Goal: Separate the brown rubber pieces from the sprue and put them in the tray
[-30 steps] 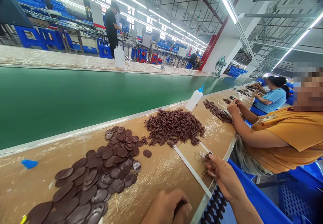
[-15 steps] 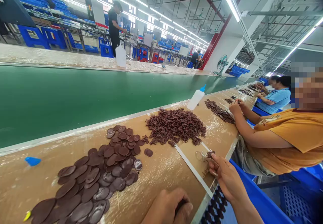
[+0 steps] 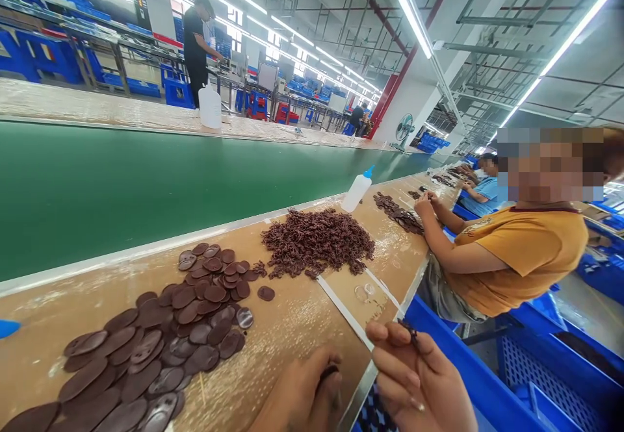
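Observation:
My right hand (image 3: pixel 419 373), at the bench's near edge, pinches a small dark brown piece (image 3: pixel 408 332) between thumb and fingers. My left hand (image 3: pixel 307 386) is curled low over the bench, with something dark showing between thumb and forefinger, too hidden to name. Left of it, flat brown oval discs (image 3: pixel 185 315) lie in a spread heap. Beyond my hands is a pile of small twisted brown pieces (image 3: pixel 319 240). Two clear rings (image 3: pixel 361 293) lie on the bench between white strips.
A white bottle with a blue tip (image 3: pixel 358 190) stands behind the pile. The green belt (image 3: pixel 146 191) runs beyond the bench. At the right, a person in an orange shirt (image 3: pixel 517 256) works over more discs (image 3: pixel 397 213). Blue crates (image 3: pixel 546 380) stand below the bench edge.
The view has swung right. My right hand has drawn back from beside the rings toward me and turned palm up, still pinching the small piece. My left hand remains curled.

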The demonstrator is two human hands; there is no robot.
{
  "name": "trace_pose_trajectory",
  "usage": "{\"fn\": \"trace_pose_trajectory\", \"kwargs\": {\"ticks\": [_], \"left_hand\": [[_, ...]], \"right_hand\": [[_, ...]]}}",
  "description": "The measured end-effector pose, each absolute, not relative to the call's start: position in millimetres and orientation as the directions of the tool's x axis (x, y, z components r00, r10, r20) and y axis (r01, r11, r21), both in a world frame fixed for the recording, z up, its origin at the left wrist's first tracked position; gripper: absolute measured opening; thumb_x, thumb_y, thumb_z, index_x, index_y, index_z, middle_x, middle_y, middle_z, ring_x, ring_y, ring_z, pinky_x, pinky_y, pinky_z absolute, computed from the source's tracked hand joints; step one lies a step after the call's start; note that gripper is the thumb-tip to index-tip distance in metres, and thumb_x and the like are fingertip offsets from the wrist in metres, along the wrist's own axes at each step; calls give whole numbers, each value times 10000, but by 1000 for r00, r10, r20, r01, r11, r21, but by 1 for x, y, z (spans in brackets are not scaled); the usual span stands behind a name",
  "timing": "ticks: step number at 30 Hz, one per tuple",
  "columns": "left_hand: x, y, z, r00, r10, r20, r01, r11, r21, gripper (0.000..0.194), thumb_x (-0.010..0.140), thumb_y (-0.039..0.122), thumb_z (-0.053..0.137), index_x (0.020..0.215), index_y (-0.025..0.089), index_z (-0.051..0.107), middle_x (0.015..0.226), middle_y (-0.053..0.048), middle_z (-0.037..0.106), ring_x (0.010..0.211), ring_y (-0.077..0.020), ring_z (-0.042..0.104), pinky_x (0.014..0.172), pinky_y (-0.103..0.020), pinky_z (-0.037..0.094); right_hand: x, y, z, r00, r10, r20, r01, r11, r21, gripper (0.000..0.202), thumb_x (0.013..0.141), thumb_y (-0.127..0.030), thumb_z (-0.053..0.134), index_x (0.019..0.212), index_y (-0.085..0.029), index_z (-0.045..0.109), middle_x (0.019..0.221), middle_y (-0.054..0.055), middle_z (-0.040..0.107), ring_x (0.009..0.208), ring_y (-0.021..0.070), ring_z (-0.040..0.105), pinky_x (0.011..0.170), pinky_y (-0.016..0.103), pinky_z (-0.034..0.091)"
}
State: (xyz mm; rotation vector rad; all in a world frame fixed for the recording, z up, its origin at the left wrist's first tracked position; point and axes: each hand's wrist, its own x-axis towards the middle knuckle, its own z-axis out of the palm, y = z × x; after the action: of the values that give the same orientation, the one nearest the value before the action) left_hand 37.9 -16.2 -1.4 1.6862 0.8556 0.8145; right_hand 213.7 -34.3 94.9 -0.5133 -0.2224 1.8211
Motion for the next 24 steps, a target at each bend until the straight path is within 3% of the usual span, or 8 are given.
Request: {"fn": "trace_pose_trajectory", "kwargs": {"ticks": [5,9,11,15,21,24], "left_hand": [[35,-18,9,541,837,79,92,-153,984,217,953,315,403,874,211,577,703,0,699,436,-98,513,470,-218,353],[33,-22,19,478,878,40,122,-111,986,227,939,294,450,805,214,616,574,37,589,443,-104,468,461,-215,329],[32,-23,22,464,883,72,110,-138,984,234,933,308,487,806,208,656,592,26,582,528,-122,516,523,-217,373],[31,-20,21,441,883,161,7,-182,983,255,920,369,556,895,211,754,852,-47,630,804,-177,590,716,-255,449],[31,-18,20,423,906,3,-156,70,985,311,856,487,641,928,222,787,776,-24,585,678,-145,543,581,-245,426],[30,-15,21,411,904,-119,-270,245,931,382,764,519,739,929,176,765,658,4,608,540,-110,518,508,-232,413]], "right_hand": [[201,-45,101,-377,922,-88,-875,-386,-293,149,843,-243,702,803,-107,656,879,63,589,466,10,397,369,119,308],[197,-48,104,-397,916,-66,-875,-399,-275,153,855,-255,689,814,-113,648,891,61,585,471,10,392,376,119,320],[196,-50,103,-400,914,-67,-874,-402,-272,152,852,-253,687,810,-114,642,887,59,585,471,10,393,374,118,312],[195,-51,99,-405,911,-74,-865,-408,-293,146,842,-250,688,791,-124,633,869,46,590,461,6,376,369,113,288],[193,-50,95,-372,918,-135,-854,-395,-339,160,835,-264,701,805,-111,662,847,40,588,466,3,355,378,106,278],[192,-50,90,-306,934,-186,-820,-358,-448,163,831,-279,702,809,-118,686,844,41,600,469,10,344,385,122,270]]}}
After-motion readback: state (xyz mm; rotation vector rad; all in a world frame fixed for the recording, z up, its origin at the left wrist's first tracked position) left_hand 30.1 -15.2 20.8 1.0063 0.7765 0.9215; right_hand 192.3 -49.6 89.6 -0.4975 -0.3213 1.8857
